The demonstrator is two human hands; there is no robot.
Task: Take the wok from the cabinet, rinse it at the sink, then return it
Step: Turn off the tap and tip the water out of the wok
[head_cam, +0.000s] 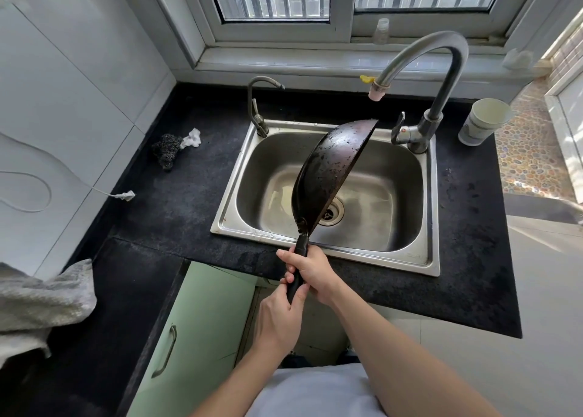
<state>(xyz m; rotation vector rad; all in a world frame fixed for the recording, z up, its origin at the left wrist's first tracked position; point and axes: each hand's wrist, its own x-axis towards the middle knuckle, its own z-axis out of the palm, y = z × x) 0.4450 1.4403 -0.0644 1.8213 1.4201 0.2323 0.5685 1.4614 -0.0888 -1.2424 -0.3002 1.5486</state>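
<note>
Below, at the bottom of the frame, a pale green cabinet door (195, 337) sits under the black countertop (176, 202), with a grey towel (41, 303) draped over the counter's edge at lower left. Farther up the counter lie a white cable plug (124, 194), then a dark steel scourer (165, 151) touching a crumpled white rag (192, 139).

At centre is the stainless sink (432, 211). A small tap (258, 107) stands at its far left corner and a tall curved faucet (441, 69) at its far right. A pale cup (484, 121) stands just beside the faucet, and a small clear bottle (381, 31) is on the windowsill at the top.

The wok (331, 170) is held over the basin, tipped up on edge. Its dark rounded underside is beaded with water and faces left. It hides the basin's middle and part of the drain (332, 213), and its top rim sits just under the faucet's spout.

Both bare arms reach up from the lower edge. The left hand (277, 318), the nearer one, wraps the butt of the black handle (298, 268). The right hand (310, 270) grips the handle higher up, closer to the pan, fingers curled round it.
</note>
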